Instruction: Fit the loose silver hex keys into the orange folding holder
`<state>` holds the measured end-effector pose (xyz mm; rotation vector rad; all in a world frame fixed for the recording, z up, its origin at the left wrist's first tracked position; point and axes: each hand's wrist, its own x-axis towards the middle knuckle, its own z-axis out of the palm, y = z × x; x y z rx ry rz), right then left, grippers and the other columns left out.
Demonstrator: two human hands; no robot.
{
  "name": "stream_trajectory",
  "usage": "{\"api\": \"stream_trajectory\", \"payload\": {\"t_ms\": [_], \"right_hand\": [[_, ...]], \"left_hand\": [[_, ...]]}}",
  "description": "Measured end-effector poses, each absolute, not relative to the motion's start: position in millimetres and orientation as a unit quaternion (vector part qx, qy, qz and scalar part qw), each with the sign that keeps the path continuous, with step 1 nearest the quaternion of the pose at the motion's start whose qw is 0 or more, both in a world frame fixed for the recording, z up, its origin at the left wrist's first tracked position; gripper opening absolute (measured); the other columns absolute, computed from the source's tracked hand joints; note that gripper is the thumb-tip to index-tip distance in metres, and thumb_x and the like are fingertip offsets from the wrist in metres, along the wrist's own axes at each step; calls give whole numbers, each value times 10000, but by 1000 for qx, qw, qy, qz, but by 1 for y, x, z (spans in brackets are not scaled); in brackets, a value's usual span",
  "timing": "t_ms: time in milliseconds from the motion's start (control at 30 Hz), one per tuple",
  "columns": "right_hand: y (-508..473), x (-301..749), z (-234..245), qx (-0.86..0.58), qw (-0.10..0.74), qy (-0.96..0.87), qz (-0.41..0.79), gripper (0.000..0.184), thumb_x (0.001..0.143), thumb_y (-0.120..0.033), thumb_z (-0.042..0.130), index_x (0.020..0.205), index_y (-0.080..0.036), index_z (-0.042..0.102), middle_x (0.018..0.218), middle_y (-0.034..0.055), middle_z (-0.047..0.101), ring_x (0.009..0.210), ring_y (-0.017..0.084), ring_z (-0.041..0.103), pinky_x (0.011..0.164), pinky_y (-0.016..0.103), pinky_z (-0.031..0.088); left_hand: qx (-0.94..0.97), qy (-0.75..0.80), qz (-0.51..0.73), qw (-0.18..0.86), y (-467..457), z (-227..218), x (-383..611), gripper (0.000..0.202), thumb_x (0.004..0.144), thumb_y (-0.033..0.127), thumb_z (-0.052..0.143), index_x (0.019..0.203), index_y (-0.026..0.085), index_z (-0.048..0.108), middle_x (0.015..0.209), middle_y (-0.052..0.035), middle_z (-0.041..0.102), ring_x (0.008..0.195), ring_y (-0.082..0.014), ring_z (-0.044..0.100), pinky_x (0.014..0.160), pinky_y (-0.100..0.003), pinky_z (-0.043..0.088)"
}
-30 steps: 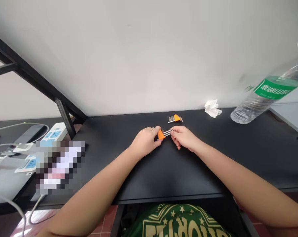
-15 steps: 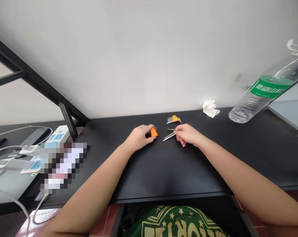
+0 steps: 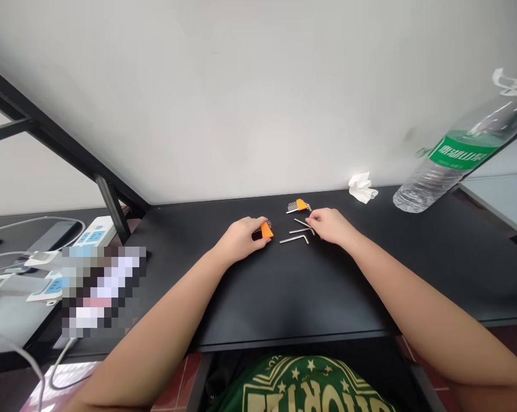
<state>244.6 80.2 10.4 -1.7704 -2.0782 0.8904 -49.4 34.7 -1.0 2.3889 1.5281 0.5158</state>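
The left hand [image 3: 241,239] was closed around an orange holder [image 3: 266,230] on the black table [image 3: 284,286]. Just right of it lay three loose keys [image 3: 294,239], with the right hand [image 3: 332,226] at them. Whether it pinched one could not be told. The keys were thin and smooth, so a careless nudge could have scattered them.

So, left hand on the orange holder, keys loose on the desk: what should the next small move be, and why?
Probably bring the right hand back across to the orange holder. The left hand grips it against the desk, and a bit of metal seems to show at its end. Three hex keys already lie loose by the right fingertips.
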Motion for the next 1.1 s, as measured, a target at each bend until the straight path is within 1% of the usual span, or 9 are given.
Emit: {"api": "stream_trajectory", "payload": {"t_ms": [167, 267, 400, 567, 667, 767, 833, 933, 1100], "right_hand": [[85, 251, 6, -573, 134, -761, 272, 216, 943, -414, 634, 844, -248, 729, 881, 21, 700, 762, 179, 629, 645, 283, 430], [84, 253, 7, -532, 112, -805, 236, 91, 913, -323, 672, 905, -244, 717, 1037, 34, 673, 838, 170, 626, 695, 275, 445], [79, 252, 10, -516, 54, -836, 178, 72, 892, -190, 626, 827, -203, 652, 1009, 63, 657, 850, 187, 620, 696, 291, 428], [76, 247, 15, -556, 3, -806, 204, 91, 802, -246, 706, 840, -211, 631, 1056, 74, 669, 825, 203, 624, 612, 296, 399], [77, 247, 14, -554, 15, -797, 239, 110, 810, -276, 710, 825, -214, 620, 1036, 60, 676, 806, 187, 618, 618, 284, 402], [79, 249, 11, -535, 33, -798, 273, 139, 881, -328, 674, 821, -219, 610, 942, 37, 675, 772, 174, 603, 624, 277, 393], [80, 250, 9, -523, 56, -801, 287, 144, 913, -336, 654, 836, -219, 620, 963, 33, 668, 786, 168, 600, 644, 270, 401], [79, 249, 6, -492, 102, -825, 260, 99, 908, -260, 646, 833, -208, 608, 1022, 38, 642, 825, 159, 588, 690, 264, 409], [74, 242, 6, -447, 136, -845, 260, 83, 902, -154, 591, 860, -218, 560, 871, -6, 616, 740, 146, 543, 669, 266, 383]], "left_hand": [[822, 526, 173, 134, 34, -1, -48, 397, 889, 443, 683, 1259, 297, 669, 1047, -21, 745, 931, -229, 686, 847, -346, 550], [823, 524, 179, 131, 33, 0, -47, 431, 890, 445, 690, 1290, 286, 662, 1075, -27, 750, 949, -233, 690, 873, -355, 551], [823, 523, 181, 128, 33, 0, -46, 460, 889, 439, 703, 1314, 269, 657, 1096, -45, 750, 982, -245, 693, 891, -364, 551], [824, 524, 174, 127, 33, 0, -45, 420, 890, 437, 705, 1278, 280, 673, 1075, -38, 751, 959, -244, 692, 865, -360, 555], [827, 520, 172, 124, 33, 1, -45, 441, 888, 429, 714, 1296, 269, 666, 1091, -44, 753, 974, -249, 691, 885, -367, 552], [831, 517, 165, 120, 32, 3, -44, 447, 888, 412, 716, 1307, 265, 659, 1092, -44, 757, 990, -256, 685, 886, -371, 549], [830, 518, 164, 123, 32, 3, -44, 444, 890, 413, 714, 1306, 269, 658, 1091, -42, 756, 990, -254, 685, 871, -367, 549], [828, 520, 170, 122, 31, 2, -44, 437, 887, 414, 716, 1298, 275, 661, 1089, -39, 752, 980, -248, 690, 868, -361, 550], [830, 519, 167, 117, 32, 2, -44, 444, 891, 428, 707, 1306, 278, 654, 1075, -44, 751, 952, -249, 690, 863, -373, 552]]}}
